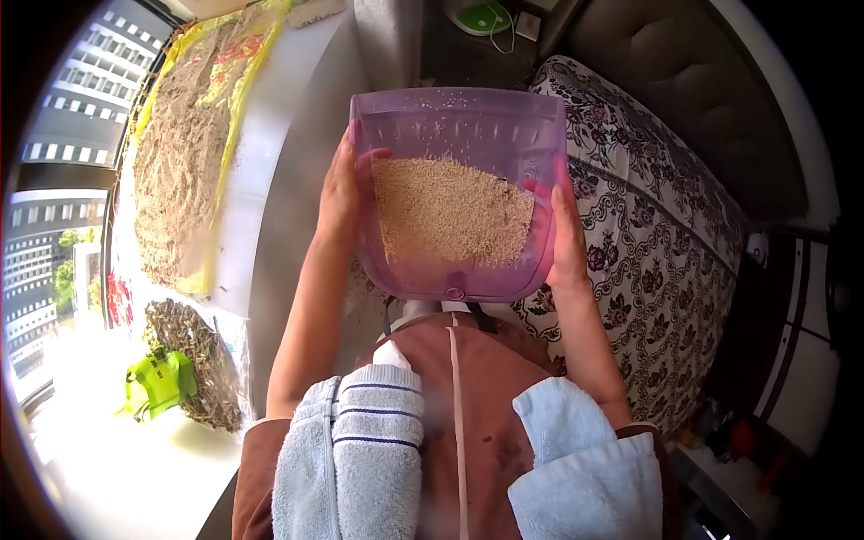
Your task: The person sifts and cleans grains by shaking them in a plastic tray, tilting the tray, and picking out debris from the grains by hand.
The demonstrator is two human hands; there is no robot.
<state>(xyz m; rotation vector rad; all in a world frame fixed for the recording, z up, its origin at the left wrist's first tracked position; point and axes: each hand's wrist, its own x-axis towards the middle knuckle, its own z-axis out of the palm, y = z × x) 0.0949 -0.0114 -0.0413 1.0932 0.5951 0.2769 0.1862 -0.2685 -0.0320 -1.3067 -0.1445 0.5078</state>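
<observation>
A translucent pink-purple plastic container [454,283] is held up in front of my body at the centre. Pale, grain-like granules [454,211] cover its middle, and a few loose ones are scattered toward the far edge. My left hand [342,193] grips the left side, with its fingertips seen through the plastic. On the right side my right hand [565,229] holds the container, its fingers partly behind the wall.
A bed with a patterned cover [639,225] is at the right. On the left windowsill lie a yellow-edged sheet with brown material [184,153], a dried heap [202,360] and a green bag [160,385]. A green device [480,18] sits at the top.
</observation>
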